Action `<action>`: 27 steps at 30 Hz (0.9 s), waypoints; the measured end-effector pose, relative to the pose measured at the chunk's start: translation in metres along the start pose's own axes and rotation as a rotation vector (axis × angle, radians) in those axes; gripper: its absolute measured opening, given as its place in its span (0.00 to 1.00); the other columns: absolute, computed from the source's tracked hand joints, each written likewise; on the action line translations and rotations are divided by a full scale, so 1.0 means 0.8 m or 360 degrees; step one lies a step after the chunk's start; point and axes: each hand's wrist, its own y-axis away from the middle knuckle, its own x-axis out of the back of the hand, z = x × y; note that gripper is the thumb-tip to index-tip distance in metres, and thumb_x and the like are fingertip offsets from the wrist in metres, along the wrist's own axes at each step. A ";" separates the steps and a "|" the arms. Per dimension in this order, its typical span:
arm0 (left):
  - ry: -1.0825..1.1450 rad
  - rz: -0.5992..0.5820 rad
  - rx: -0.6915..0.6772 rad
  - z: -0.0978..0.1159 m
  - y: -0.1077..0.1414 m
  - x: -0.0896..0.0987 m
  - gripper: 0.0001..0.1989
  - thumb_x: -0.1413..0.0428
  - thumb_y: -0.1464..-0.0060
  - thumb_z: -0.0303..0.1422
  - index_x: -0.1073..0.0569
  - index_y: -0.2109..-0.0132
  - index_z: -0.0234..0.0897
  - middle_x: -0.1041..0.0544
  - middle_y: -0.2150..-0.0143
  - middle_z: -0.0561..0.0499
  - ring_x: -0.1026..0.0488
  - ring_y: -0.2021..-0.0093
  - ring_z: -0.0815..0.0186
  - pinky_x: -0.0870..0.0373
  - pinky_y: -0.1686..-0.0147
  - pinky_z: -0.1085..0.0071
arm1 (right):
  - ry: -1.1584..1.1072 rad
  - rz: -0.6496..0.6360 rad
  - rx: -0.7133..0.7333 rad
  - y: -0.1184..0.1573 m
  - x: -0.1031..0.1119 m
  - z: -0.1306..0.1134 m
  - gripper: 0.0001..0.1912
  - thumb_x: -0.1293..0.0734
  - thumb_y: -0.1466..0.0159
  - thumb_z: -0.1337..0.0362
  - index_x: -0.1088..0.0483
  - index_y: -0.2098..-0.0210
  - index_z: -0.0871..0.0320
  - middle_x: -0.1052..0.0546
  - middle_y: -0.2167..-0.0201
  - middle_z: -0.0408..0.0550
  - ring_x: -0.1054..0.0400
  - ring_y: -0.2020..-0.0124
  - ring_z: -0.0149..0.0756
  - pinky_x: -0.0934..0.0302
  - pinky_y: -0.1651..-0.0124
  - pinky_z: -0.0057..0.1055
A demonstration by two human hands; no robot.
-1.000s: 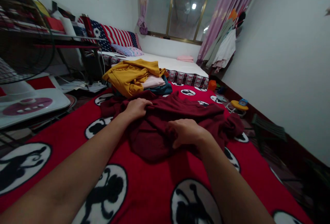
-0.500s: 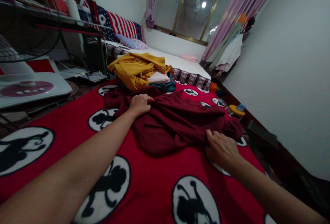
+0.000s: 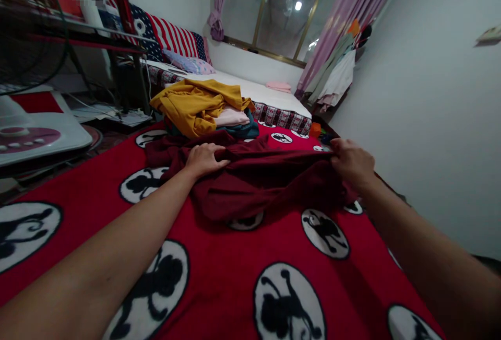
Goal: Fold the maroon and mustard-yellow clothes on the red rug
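Observation:
A dark maroon garment [image 3: 250,186] lies across the red blanket [image 3: 219,277], which is patterned with black figures in white ovals. My left hand [image 3: 205,160] grips the cloth near its left part, the thumb and fingers closed on a fold. Higher up on the right, my right hand [image 3: 352,160] pinches the garment's right side and holds it raised off the blanket. Between the hands the fabric is stretched and its lower part hangs in loose folds. The garment's exact kind cannot be made out.
Behind the garment is a heap of clothes, with a mustard-yellow piece [image 3: 199,102] over a pale pink one [image 3: 231,117]. A fan base [image 3: 43,126] stands at left beside a cluttered rack. A white-topped bed [image 3: 250,86] is under the window; clothes [image 3: 338,79] hang by the right wall.
My right hand has moved up, lifting the right side of the maroon garment off the blanket. My left hand keeps its hold. The view has shifted slightly to the right.

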 end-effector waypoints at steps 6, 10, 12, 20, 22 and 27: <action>0.0068 0.0036 -0.0061 -0.002 0.001 0.000 0.28 0.43 0.49 0.52 0.28 0.44 0.47 0.24 0.52 0.49 0.28 0.51 0.58 0.34 0.54 0.67 | -0.0351 0.0179 0.0719 0.077 -0.046 -0.043 0.20 0.41 0.41 0.74 0.29 0.51 0.60 0.29 0.46 0.55 0.38 0.44 0.44 0.45 0.42 0.40; 0.0093 0.0191 -0.0119 0.002 0.005 0.002 0.26 0.41 0.49 0.43 0.30 0.43 0.44 0.28 0.46 0.47 0.32 0.46 0.56 0.36 0.47 0.63 | -0.0450 -0.0241 0.1128 0.116 -0.053 -0.062 0.25 0.43 0.44 0.79 0.28 0.51 0.57 0.26 0.49 0.50 0.36 0.47 0.39 0.43 0.44 0.37; 0.0066 0.0252 -0.0194 0.007 0.009 0.004 0.24 0.43 0.47 0.36 0.29 0.43 0.43 0.30 0.43 0.46 0.35 0.43 0.55 0.38 0.45 0.60 | -0.0403 -0.0286 0.1067 0.123 -0.062 -0.059 0.31 0.43 0.46 0.79 0.32 0.45 0.59 0.30 0.43 0.51 0.39 0.43 0.41 0.43 0.44 0.37; -0.0095 0.0011 -0.0509 0.003 0.013 0.020 0.33 0.46 0.55 0.20 0.33 0.40 0.42 0.47 0.30 0.43 0.47 0.33 0.53 0.41 0.39 0.57 | -0.0119 -0.0348 0.0836 0.123 -0.078 -0.015 0.32 0.41 0.46 0.77 0.36 0.41 0.65 0.26 0.51 0.57 0.35 0.48 0.45 0.44 0.44 0.41; -0.0076 -0.0141 -0.0651 -0.006 0.011 0.035 0.36 0.44 0.57 0.20 0.34 0.39 0.42 0.52 0.28 0.44 0.49 0.31 0.53 0.42 0.37 0.57 | -0.0094 -0.0380 0.0902 0.126 -0.071 -0.006 0.31 0.41 0.47 0.79 0.33 0.44 0.61 0.25 0.54 0.55 0.34 0.50 0.44 0.44 0.45 0.41; -0.0058 -0.0348 -0.0767 -0.032 0.010 0.087 0.37 0.50 0.60 0.17 0.31 0.42 0.45 0.43 0.31 0.50 0.41 0.34 0.59 0.40 0.38 0.64 | -0.0168 -0.0413 0.1042 0.135 -0.060 0.017 0.27 0.42 0.49 0.81 0.29 0.52 0.60 0.29 0.49 0.56 0.35 0.49 0.42 0.40 0.47 0.37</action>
